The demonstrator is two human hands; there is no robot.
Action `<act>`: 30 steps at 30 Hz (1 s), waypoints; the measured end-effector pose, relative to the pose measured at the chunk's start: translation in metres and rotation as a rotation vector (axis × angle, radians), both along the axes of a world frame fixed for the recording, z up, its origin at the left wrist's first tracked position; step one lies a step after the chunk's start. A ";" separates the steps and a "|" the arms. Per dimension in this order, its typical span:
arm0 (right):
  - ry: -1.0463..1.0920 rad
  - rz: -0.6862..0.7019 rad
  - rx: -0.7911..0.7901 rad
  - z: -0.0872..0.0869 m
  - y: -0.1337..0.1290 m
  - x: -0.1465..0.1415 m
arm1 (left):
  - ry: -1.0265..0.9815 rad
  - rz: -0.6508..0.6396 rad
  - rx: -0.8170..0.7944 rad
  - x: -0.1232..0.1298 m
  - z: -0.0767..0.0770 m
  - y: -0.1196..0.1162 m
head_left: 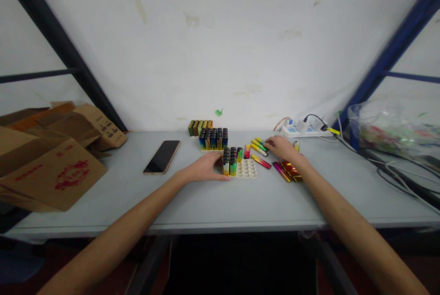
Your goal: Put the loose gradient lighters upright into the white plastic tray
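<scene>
A white tray with round holes lies on the table, its left part filled with upright lighters. My left hand holds the left side of this tray, fingers behind and thumb at the front edge. To the right, my right hand has its fingertips closed at the end of a green and yellow lighter lying flat. Close by lie a yellow lighter, a red and yellow lighter and another red one. Several shiny red and gold lighters lie below my right wrist.
Two filled groups of lighters stand behind, one dark-topped, one gold. A phone lies left of them. Cardboard boxes fill the far left. At the back right are a power strip, cables and a plastic bag.
</scene>
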State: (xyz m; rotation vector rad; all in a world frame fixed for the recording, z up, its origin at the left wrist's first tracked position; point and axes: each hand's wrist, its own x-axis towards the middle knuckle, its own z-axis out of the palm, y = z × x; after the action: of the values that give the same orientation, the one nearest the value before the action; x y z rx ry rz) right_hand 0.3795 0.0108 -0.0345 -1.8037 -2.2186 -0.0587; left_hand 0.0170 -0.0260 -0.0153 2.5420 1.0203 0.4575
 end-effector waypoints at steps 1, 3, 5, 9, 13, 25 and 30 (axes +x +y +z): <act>0.006 0.000 0.002 0.000 0.000 0.001 | 0.002 -0.001 -0.001 0.000 0.000 0.000; 0.022 0.011 -0.002 0.001 0.000 0.002 | 0.003 -0.003 -0.008 0.000 -0.001 0.001; 0.043 0.027 -0.019 0.001 0.000 0.003 | -0.005 0.001 -0.013 -0.001 -0.001 0.001; 0.103 0.025 -0.007 -0.001 0.001 0.003 | -0.022 0.014 -0.018 -0.001 -0.003 0.001; 0.188 0.048 0.104 0.001 0.001 0.004 | -0.022 0.007 0.004 0.000 -0.002 0.001; 0.692 -0.038 0.117 0.004 -0.001 0.005 | -0.031 -0.016 0.002 0.001 0.001 0.001; 0.745 -0.059 0.074 0.003 0.000 0.005 | -0.024 -0.023 0.010 0.000 -0.001 0.002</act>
State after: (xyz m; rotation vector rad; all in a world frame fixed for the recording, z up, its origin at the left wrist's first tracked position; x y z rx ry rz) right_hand 0.3840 0.0107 -0.0313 -1.5090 -1.6078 0.4398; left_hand 0.0173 -0.0244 -0.0163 2.5481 0.9821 0.4865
